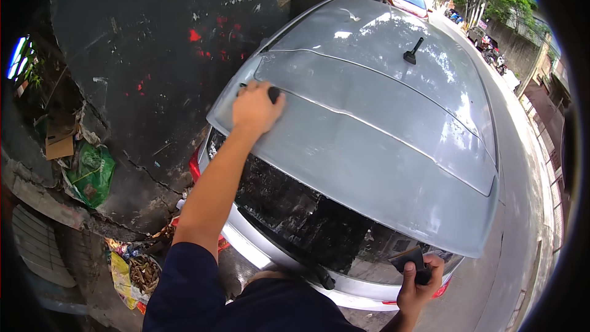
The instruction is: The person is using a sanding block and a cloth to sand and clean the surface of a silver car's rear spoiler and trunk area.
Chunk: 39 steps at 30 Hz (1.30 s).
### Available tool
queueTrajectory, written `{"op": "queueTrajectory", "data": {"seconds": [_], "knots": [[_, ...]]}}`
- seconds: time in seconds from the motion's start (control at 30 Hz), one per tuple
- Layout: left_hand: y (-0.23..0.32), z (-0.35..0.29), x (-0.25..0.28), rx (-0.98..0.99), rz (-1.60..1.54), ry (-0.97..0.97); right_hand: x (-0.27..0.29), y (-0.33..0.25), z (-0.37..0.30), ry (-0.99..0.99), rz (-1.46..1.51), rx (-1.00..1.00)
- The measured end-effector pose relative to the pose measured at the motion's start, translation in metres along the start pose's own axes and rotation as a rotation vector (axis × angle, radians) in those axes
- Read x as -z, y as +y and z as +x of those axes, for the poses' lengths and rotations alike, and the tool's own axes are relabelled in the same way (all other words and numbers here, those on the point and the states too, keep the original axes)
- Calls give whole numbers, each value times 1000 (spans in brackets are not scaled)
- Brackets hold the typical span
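Observation:
Under me stands a car with a silver-grey roof (369, 43), its rear end closest to me. My left hand (257, 109) is stretched forward and presses down on the left part of the grey rear spoiler (344, 154). Its fingers are closed round a small black pad (274, 94), mostly hidden by the hand. Lower right, by the edge of the rear window, my right hand (420, 286) pinches a dark, flat-sided block (413, 264) between thumb and fingers, off the car's surface.
A short black antenna (413, 52) stands on the roof. The rear wiper (322, 275) lies below the dark rear window (295, 215). A dark, paint-marked wall (153, 55) runs close along the left. Rubbish and a green bag (92, 172) lie there; a road (522, 209) runs on the right.

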<state>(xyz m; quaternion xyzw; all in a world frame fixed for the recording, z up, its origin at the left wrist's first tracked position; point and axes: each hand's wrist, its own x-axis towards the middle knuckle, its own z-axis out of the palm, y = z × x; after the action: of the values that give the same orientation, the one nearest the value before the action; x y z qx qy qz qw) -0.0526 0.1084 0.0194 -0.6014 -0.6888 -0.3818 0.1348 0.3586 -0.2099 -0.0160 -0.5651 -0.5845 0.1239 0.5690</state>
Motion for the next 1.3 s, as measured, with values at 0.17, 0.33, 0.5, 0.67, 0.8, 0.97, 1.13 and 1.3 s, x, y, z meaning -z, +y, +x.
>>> {"op": "queueTrajectory", "data": {"seconds": [0.17, 0.33, 0.5, 0.67, 0.8, 0.97, 1.13, 1.3], "knots": [[162, -14, -20, -772, -465, -66, -27, -27, 20, -94, -48, -83], [193, 1, -17, -683, -390, 71, -88, -72, 70, -30, 206, 170], [104, -45, 39, -410, -567, 208, -121, -88, 101, -320, -568, 701], [-52, -150, 8, 171, -627, 601, -142, -90, 104, -793, -731, 792], [-99, -223, -54, 455, -552, 189, -167, -88, 139, -970, -816, 875], [-83, -267, -103, 387, -507, 62, -270, -75, 224, -1026, -679, 798], [-103, -284, -92, 404, -444, -18, -215, -93, 195, -1343, -610, 822], [-97, -279, -89, 391, -436, -35, -214, -109, 191, -1414, -775, 974]]}}
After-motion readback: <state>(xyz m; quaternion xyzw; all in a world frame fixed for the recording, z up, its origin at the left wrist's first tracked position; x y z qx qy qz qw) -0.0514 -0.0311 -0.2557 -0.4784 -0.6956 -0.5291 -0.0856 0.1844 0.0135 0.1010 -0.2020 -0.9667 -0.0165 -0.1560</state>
